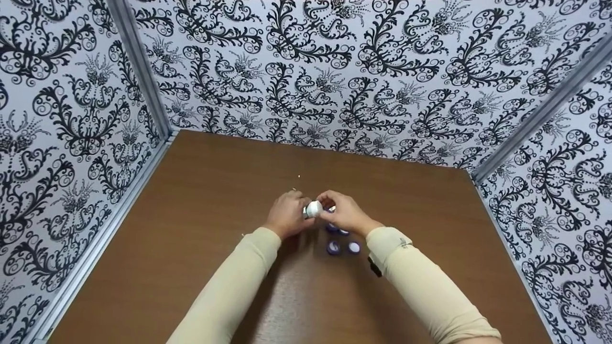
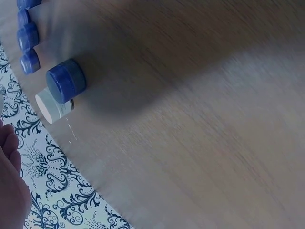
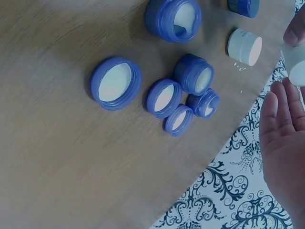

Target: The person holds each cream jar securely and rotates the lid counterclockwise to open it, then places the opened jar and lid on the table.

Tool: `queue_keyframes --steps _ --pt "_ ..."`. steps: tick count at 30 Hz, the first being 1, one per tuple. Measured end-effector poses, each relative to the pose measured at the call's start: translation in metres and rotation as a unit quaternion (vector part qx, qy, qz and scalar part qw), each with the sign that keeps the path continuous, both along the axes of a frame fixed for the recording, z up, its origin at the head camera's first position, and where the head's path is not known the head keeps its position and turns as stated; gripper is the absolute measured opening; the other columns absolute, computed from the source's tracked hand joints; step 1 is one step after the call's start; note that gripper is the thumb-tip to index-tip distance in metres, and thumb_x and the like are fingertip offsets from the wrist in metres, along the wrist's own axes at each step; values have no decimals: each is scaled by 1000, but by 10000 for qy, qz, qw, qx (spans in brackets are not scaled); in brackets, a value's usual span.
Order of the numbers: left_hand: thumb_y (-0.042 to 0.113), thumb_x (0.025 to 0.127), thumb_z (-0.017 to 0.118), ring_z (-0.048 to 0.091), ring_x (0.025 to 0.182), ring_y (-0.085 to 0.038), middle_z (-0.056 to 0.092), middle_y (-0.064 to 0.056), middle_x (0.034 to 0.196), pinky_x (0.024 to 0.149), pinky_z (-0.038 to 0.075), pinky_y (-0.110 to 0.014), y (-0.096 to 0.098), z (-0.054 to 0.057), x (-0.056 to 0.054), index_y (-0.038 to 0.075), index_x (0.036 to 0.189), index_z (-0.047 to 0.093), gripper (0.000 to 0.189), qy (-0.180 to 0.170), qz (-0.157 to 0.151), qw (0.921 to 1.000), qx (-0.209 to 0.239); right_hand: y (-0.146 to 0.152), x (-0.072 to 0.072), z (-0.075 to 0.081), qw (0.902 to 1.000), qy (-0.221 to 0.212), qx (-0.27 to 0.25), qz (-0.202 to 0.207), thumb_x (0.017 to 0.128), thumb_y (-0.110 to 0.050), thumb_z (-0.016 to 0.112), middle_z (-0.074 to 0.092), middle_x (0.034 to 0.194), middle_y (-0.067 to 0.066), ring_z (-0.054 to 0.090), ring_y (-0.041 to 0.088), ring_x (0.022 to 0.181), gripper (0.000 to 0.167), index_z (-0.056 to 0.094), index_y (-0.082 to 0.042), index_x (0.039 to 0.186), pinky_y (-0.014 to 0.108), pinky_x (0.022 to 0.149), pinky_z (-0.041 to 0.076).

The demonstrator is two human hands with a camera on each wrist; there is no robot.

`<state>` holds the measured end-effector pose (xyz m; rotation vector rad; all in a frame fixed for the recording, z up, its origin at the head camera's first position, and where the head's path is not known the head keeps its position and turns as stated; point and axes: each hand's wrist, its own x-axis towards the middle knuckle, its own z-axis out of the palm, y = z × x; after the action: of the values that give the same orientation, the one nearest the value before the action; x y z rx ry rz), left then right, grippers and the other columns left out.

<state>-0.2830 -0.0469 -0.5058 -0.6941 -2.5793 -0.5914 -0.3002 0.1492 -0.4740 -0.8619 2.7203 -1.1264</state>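
Walls (image 1: 315,81): white, covered in black scrollwork, meeting at grey, metal-looking corner strips (image 1: 138,62).
Counter (image 1: 201,191): flat, brown, wood-grained, with a pale glare toward 6 o'clock.
White jar (image 1: 313,209): squat, smooth cylinder, probably plastic; raised between the two hands, tilted, near the middle of the head view.
Left hand (image 1: 288,214): at the jar's 9 o'clock side, grip clamped on it.
Right hand (image 1: 346,212): at the jar's 3 o'clock side, fingers stretched beneath its end in the right wrist view; cannot tell whether pinching or merely touching.
White jar, slipping: could skid or turn loose, given a slick, round wall held near one end.
White jar, spilling: could shed any loose contents over palm or counter because of the tilt.
Crumbs (image 3: 239,67): tiny, white, scattered beside a second white pot (image 3: 245,46); could smear or spread under a dragged hand.
Blue jars (image 3: 195,74): round, glossy, narrower at the neck, open and pale inside; at about 4 to 5 o'clock from the white jar in the head view, could topple if brushed by a low right hand or sleeve (image 1: 430,282).
Blue lids (image 3: 116,83): shallow threaded rings, pale inside, unequal in width; could be mismatched, from so similar a colour.
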Motion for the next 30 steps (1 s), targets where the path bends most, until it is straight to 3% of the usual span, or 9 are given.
queue_keyframes --steps 4,9,14,20,30 --pt "33 72 84 63 87 -28 65 -5 90 85 50 -44 -1 0 0 6 94 74 36 -53 5 10000 -50 -2 0 -1 9992 -109 159 -348 94 -24 65 69 99 5 65 22 92 29 64 -3 114 39 84 51" --pt "35 73 83 62 86 -27 64 -5 91 84 50 -43 -2 0 -2 6 95 73 38 -9 14 9999 -153 -3 -2 -1 9962 -32 542 -675 97 -34 63 68 91 1 61 17 82 30 70 -6 105 38 77 50" --pt "34 72 84 63 90 -28 65 -6 94 89 50 -43 -4 -3 -4 6 94 73 37 80 -38 9998 -176 -3 -3 -3 9979 -175 362 -508 92 -24 69 69 90 2 63 16 82 22 69 -6 103 37 77 52" --pt "36 71 84 63 90 -28 65 -5 94 87 50 -43 -4 -6 -5 7 93 73 38 182 -114 9996 -181 -2 -4 -4 9997 -153 -40 -169 81 -6 74 67 95 5 65 24 89 28 65 -4 107 49 83 53" --pt "35 71 84 63 89 -28 65 -6 94 85 50 -44 -3 -7 -6 5 94 74 38 174 -162 9995 -183 0 -5 -7 10000 -52 13 -65 80 -7 74 67 98 5 65 29 94 31 64 -5 109 43 85 52"
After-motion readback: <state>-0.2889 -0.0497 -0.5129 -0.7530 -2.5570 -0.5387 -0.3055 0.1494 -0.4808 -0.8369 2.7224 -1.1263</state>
